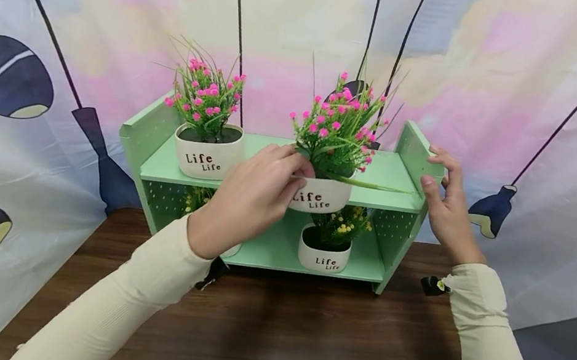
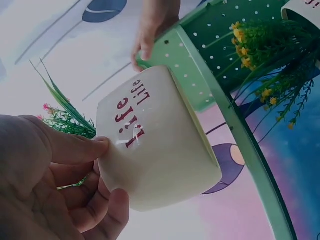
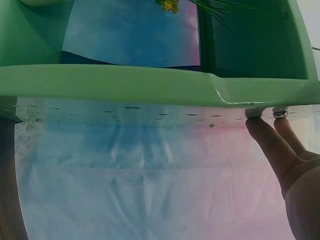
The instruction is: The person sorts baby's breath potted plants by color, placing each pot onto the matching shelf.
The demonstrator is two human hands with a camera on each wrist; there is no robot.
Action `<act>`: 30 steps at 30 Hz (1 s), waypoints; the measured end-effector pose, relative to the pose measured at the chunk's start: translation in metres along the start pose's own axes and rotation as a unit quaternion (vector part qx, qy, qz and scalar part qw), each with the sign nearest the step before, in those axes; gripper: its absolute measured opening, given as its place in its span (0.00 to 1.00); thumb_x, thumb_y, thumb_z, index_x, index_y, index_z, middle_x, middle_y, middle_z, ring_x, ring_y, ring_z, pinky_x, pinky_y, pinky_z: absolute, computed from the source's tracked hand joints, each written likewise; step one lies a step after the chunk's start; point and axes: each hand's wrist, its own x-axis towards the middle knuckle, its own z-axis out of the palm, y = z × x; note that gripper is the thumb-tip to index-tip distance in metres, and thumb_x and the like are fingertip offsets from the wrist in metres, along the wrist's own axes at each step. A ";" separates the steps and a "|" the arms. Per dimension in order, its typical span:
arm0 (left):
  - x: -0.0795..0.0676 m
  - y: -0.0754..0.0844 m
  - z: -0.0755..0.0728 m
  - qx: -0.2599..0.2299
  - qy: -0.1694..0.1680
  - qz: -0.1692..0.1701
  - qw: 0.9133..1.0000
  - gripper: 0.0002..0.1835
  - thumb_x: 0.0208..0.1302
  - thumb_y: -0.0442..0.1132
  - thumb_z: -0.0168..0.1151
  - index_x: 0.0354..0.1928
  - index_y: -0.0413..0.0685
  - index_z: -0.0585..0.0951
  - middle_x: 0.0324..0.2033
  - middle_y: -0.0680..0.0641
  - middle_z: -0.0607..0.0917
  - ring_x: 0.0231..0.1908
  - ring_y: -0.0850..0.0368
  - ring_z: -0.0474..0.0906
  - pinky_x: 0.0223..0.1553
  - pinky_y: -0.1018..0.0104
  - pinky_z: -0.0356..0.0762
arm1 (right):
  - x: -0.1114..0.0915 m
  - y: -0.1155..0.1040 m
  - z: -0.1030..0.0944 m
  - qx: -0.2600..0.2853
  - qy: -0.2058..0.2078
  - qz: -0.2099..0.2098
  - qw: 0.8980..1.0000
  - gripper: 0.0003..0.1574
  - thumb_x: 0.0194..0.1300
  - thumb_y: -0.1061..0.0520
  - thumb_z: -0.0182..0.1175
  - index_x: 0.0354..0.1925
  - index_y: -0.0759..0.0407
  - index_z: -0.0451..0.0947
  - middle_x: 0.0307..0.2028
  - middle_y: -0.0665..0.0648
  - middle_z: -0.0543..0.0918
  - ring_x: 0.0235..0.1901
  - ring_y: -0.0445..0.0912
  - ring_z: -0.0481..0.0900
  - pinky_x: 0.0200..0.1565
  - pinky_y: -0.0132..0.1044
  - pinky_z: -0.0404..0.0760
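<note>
My left hand (image 1: 255,197) pinches the left end of a white oval flowerpot (image 1: 332,198) lettered "Life". Pink flowers (image 1: 339,116) and long grass blades rise from it. In the left wrist view the thumb presses the lettered face of the pot (image 2: 157,130), fingers curled at its end, and its underside hangs clear of the upper board. On the right, my right hand (image 1: 449,210) touches the side panel of the green two-tier shelf (image 1: 416,152). Its fingertips (image 3: 256,125) rest against the panel's outer face in the right wrist view.
A similar pink-flowered pot (image 1: 208,155) stands on the upper board's left. Below, a yellow-flowered pot (image 1: 323,257) sits on the right, and another pot (image 1: 231,251) is mostly hidden behind my left hand. The shelf stands on a dark wooden table (image 1: 287,341) before a printed curtain (image 1: 313,16).
</note>
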 end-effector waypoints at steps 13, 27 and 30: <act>0.045 -0.007 0.023 -0.016 -0.027 -0.039 0.999 0.08 0.79 0.35 0.60 0.50 0.47 0.87 0.46 0.49 0.86 0.47 0.54 0.78 0.41 0.59 0.81 | 0.001 0.002 -0.001 -0.005 -0.003 0.009 1.000 0.26 0.86 0.52 0.46 0.74 0.58 0.58 0.82 0.47 0.54 0.71 0.62 0.64 0.46 0.33 0.78; 0.061 -0.004 0.042 -0.007 -0.044 -0.053 0.998 0.10 0.80 0.37 0.59 0.52 0.51 0.87 0.48 0.51 0.86 0.48 0.56 0.78 0.38 0.59 0.82 | 0.000 0.003 -0.003 -0.007 0.005 0.002 1.000 0.27 0.85 0.54 0.46 0.74 0.60 0.58 0.82 0.49 0.55 0.68 0.62 0.65 0.45 0.29 0.79; 0.061 -0.006 0.044 -0.003 -0.041 -0.056 0.998 0.10 0.81 0.38 0.58 0.52 0.51 0.87 0.48 0.51 0.85 0.46 0.56 0.78 0.37 0.59 0.82 | 0.001 0.003 -0.001 -0.006 0.002 -0.002 1.000 0.27 0.85 0.54 0.46 0.74 0.59 0.58 0.82 0.49 0.55 0.68 0.62 0.65 0.45 0.30 0.79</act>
